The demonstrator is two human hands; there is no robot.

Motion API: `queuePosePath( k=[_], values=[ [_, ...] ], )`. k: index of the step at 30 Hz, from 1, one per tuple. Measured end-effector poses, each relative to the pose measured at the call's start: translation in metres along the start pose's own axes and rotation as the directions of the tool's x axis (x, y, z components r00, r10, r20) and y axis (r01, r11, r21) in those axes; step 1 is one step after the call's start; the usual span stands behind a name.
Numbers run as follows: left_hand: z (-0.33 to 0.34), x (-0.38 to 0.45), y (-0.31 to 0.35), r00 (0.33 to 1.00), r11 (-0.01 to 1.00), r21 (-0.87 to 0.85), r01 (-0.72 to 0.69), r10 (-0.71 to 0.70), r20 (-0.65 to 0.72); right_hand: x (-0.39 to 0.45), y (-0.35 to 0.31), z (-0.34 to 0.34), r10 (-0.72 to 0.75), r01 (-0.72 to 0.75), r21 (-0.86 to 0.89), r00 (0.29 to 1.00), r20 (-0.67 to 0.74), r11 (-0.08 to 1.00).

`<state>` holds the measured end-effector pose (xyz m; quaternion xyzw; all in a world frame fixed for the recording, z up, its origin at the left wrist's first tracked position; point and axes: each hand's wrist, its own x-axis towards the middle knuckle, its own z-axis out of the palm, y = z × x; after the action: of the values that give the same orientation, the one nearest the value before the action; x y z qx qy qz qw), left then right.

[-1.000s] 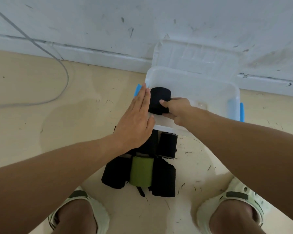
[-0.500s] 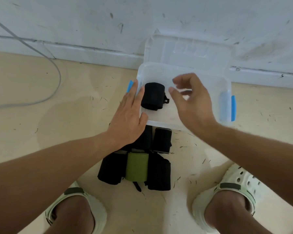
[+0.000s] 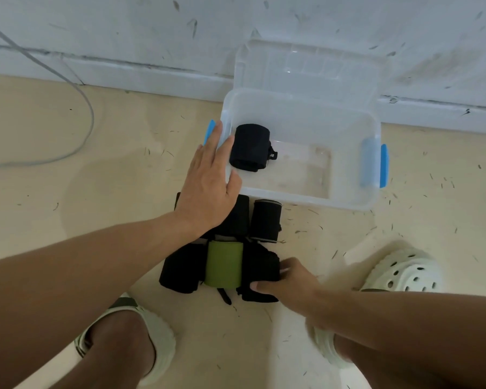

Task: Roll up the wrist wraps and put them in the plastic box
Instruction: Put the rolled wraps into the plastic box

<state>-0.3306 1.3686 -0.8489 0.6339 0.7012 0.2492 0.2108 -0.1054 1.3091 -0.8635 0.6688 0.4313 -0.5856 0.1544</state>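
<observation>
A clear plastic box (image 3: 345, 202) with blue latches stands on the floor by the wall. One rolled black wrap (image 3: 250, 147) lies inside it at the left end. My left hand (image 3: 208, 181) rests flat with straight fingers on the box's left front corner. In front of the box lies a cluster of rolled wraps: a green one (image 3: 223, 263), a black one (image 3: 265, 221) near the box, a black one (image 3: 180, 272) at the left, and a black one (image 3: 261, 272) at the right. My right hand (image 3: 291, 282) grips that right black roll, thumb under it.
The box's clear lid (image 3: 306, 63) leans against the white wall behind it. A grey cable (image 3: 79, 88) loops across the floor at the left. My feet in pale clogs (image 3: 401, 272) flank the wraps. Small dark debris is scattered over the beige floor.
My right hand left the black roll lying in the box, drew back over the box and came down onto the right black roll on the floor. The left hand stayed on the box corner.
</observation>
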Motion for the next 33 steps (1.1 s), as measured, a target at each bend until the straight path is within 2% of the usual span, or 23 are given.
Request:
queuePosePath(
  k=[5,9,13,17,21,24,26,27,31,33],
  values=[
    [0.0,0.001,-0.001,1.0,1.0,0.002,-0.003,0.003,-0.005,0.02,0.001,0.013,0.033,-0.043,0.156,0.997,0.069,0.987],
    [0.001,0.001,-0.001,1.0,1.0,0.0,0.001,-0.001,-0.008,0.021,0.003,0.009,0.002,-0.008,0.103,0.998,0.059,0.995],
    [0.001,0.0,0.0,1.0,1.0,0.001,-0.003,0.003,-0.008,-0.007,-0.003,-0.005,-0.177,0.179,-0.036,0.983,0.057,0.983],
    [0.001,0.0,0.0,1.0,1.0,0.003,0.004,-0.004,-0.003,-0.053,-0.017,-0.022,-0.418,0.414,0.061,0.905,0.077,0.908],
    [0.0,-0.001,0.0,1.0,1.0,0.009,0.011,-0.011,0.009,-0.094,-0.058,-0.043,-0.594,0.595,0.13,0.803,-0.048,0.793],
    [0.002,0.0,-0.004,1.0,0.999,0.039,-0.013,0.013,-0.001,-0.1,-0.098,-0.072,-0.625,0.675,0.18,0.734,-0.266,0.716],
    [0.003,0.0,-0.005,1.0,0.999,0.042,-0.022,0.022,-0.016,-0.087,-0.126,-0.096,-0.566,0.663,0.147,0.717,-0.407,0.734],
    [0.003,0.0,-0.005,0.999,0.999,0.039,-0.026,0.027,-0.016,-0.075,-0.137,-0.109,-0.527,0.626,0.12,0.731,-0.434,0.77],
    [0.003,0.0,-0.004,1.0,0.999,0.027,-0.022,0.023,-0.02,0.0,-0.151,-0.14,-0.303,0.34,0.058,0.893,-0.333,0.939],
    [0.003,0.0,-0.003,1.0,0.999,0.03,-0.014,0.014,-0.017,0.036,-0.146,-0.141,-0.171,0.192,0.044,0.939,-0.298,0.98]
  ],
)
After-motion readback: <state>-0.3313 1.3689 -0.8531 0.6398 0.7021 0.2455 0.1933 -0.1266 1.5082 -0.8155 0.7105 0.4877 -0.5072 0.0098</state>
